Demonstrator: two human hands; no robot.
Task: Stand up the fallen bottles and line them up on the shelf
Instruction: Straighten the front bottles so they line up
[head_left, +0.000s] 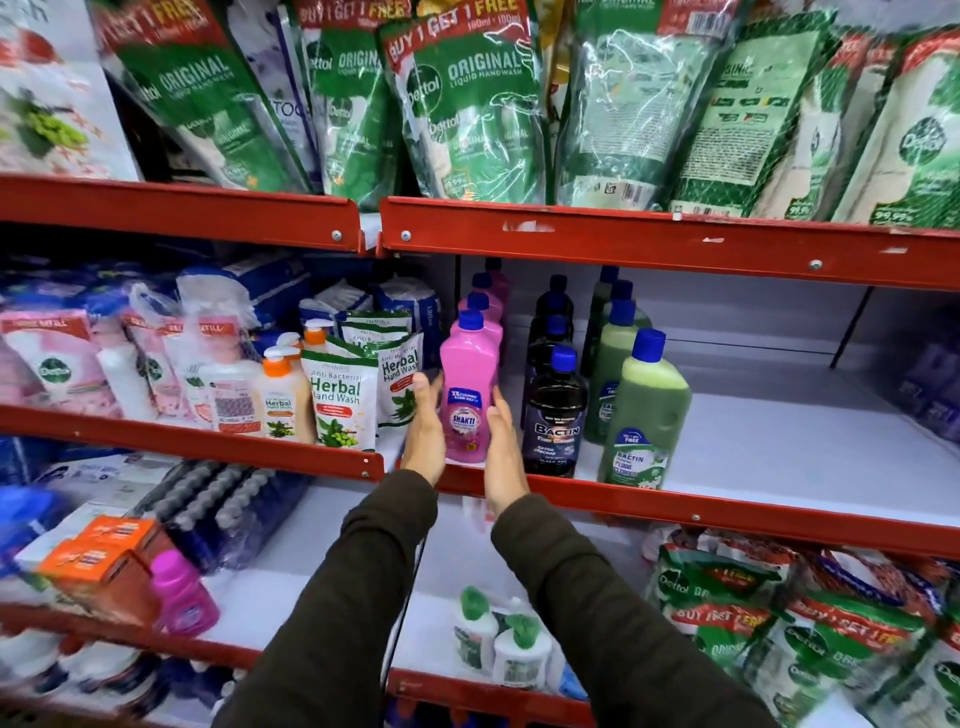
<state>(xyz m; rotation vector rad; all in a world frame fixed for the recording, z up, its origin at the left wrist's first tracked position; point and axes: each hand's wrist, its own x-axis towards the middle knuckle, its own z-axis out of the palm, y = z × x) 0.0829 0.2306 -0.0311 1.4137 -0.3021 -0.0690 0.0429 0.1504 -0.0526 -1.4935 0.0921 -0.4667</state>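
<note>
A pink bottle (467, 384) with a blue cap stands upright at the front of the middle red shelf (727, 512). My left hand (425, 434) presses its left side and my right hand (501, 452) its right side, so both hold it. More pink bottles (485, 306) stand in a row behind it. To the right stands a row of dark bottles (555, 410), then a row of green bottles (644, 410), all upright with blue caps.
Herbal hand wash pouches (340, 397) and pump bottles (275, 395) crowd the shelf just left of my hands. The white shelf floor right of the green bottles is bare. Green refill packs (467, 104) fill the shelf above. A pink bottle (182, 595) stands on the lower shelf.
</note>
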